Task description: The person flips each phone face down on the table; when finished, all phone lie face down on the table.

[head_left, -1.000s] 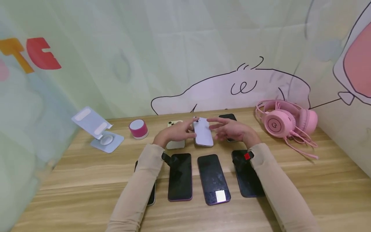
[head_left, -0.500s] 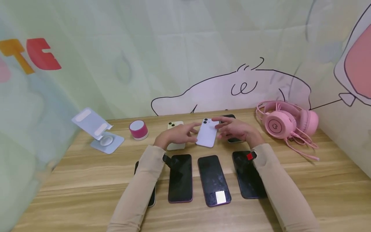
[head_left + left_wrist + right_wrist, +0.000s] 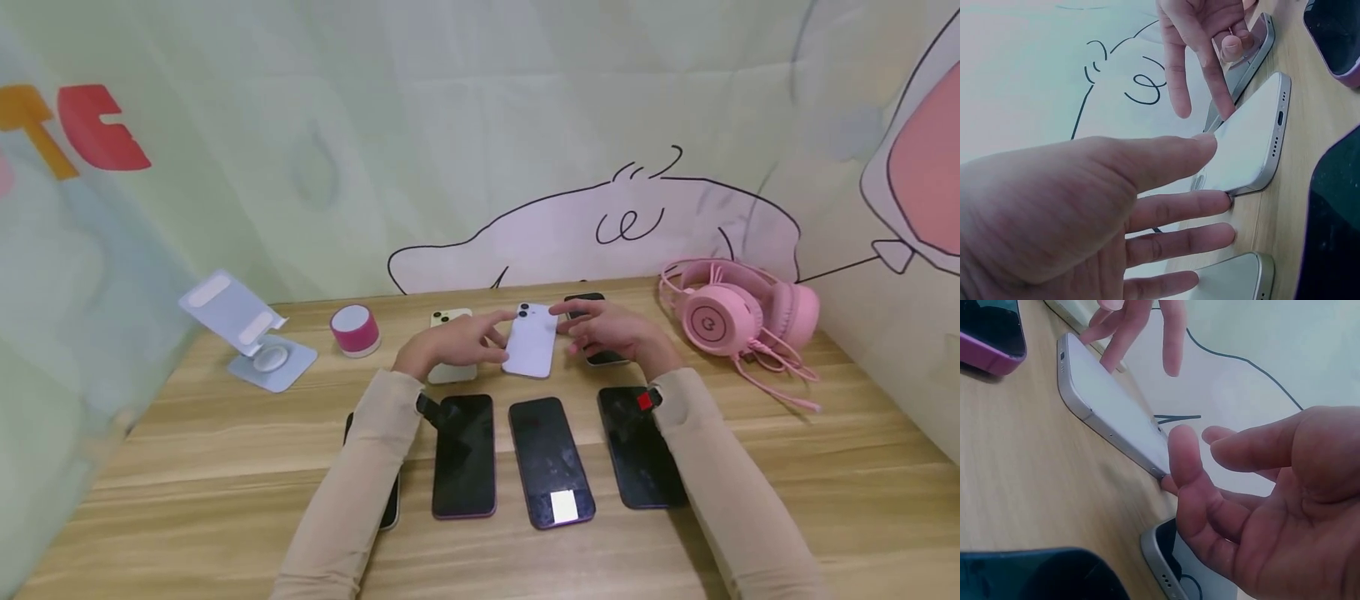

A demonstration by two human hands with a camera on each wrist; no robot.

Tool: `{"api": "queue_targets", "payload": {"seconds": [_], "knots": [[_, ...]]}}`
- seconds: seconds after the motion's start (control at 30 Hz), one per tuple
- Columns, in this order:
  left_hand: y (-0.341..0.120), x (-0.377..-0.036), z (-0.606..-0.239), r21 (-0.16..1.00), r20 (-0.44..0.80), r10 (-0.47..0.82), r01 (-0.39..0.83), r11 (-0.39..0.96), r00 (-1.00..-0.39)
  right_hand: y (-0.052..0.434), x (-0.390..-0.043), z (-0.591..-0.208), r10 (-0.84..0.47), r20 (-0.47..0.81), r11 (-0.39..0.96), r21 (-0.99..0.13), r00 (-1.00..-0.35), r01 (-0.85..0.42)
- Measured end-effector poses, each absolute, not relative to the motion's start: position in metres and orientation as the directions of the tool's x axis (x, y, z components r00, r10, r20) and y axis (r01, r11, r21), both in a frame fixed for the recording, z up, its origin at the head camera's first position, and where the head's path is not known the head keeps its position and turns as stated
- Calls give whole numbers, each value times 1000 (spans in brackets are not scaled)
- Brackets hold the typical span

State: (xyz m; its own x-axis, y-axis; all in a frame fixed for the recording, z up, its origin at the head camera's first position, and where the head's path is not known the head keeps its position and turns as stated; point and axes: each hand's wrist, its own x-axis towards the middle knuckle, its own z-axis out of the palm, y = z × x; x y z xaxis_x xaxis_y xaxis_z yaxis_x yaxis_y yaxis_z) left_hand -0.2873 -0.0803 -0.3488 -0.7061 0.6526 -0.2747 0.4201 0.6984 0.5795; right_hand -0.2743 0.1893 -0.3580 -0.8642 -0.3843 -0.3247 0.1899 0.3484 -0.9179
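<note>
Phone (image 3: 531, 340), pale lavender, is laid camera side up on the desk (image 3: 225, 475), between the left grip (image 3: 453, 342) and the right grip (image 3: 615, 329). Both are held wide, left fingers (image 3: 1175, 210) straight and spread, right fingers (image 3: 1185, 456) loosely bent, and nothing is grasped; whether the phone's edges are touched cannot be told. A cream phone (image 3: 453, 374) is partly covered by the left grip, a dark phone (image 3: 606, 358) by the right.

Pale green backdrop (image 3: 450, 150), creased, fills upper frame. Orange letter (image 3: 28, 110) and red letter (image 3: 90, 132) upper left. White cartoon figure (image 3: 540, 233), black outline, centre to right. Pink balloon print (image 3: 930, 154) at right edge. Wood-grain tabletop (image 3: 187, 467) across lower frame. Light soft, fairly even.
</note>
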Motion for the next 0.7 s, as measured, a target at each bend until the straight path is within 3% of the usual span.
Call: {"api": "queue_targets", "payload": {"seconds": [0.7], "knots": [[-77, -285, -347, 530, -245, 652, 463, 710, -718, 182, -274, -362, -428, -321, 304, -931, -845, 199]]}}
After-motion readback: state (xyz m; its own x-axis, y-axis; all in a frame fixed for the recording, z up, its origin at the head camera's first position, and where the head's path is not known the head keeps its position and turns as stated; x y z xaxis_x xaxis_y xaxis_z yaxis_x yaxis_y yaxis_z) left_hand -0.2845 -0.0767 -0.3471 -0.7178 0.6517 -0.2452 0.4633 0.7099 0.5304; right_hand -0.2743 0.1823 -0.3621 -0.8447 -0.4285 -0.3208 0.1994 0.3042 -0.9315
